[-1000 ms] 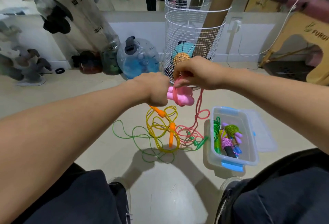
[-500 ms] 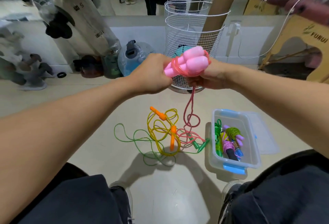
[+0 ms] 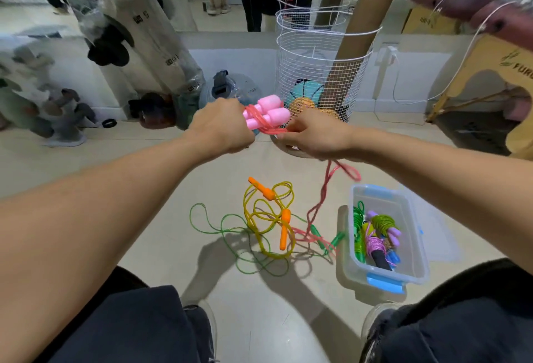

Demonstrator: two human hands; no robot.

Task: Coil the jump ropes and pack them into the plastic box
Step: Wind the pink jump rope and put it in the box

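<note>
My left hand point(image 3: 220, 127) grips the two pink handles point(image 3: 271, 113) of a pink jump rope, held up in front of me with red-pink cord wrapped around them. My right hand point(image 3: 314, 136) pinches that cord beside the handles; the rest of the cord point(image 3: 323, 189) hangs down to the floor. On the floor lie a yellow rope with orange handles point(image 3: 284, 227) and a green rope point(image 3: 230, 230), tangled together. To their right stands the clear plastic box point(image 3: 415, 250) with blue clips, holding several coiled ropes.
A white wire basket point(image 3: 320, 74) with balls and cardboard tubes stands just behind my hands. The box's clear lid point(image 3: 441, 235) lies to the box's right. Water jugs and bottles line the mirrored wall at left. A wooden stool point(image 3: 490, 74) stands at right. My knees frame the bottom.
The handles rose from low by the basket, then came back down a little. More cord is wrapped on them, and less pink cord lies on the floor.
</note>
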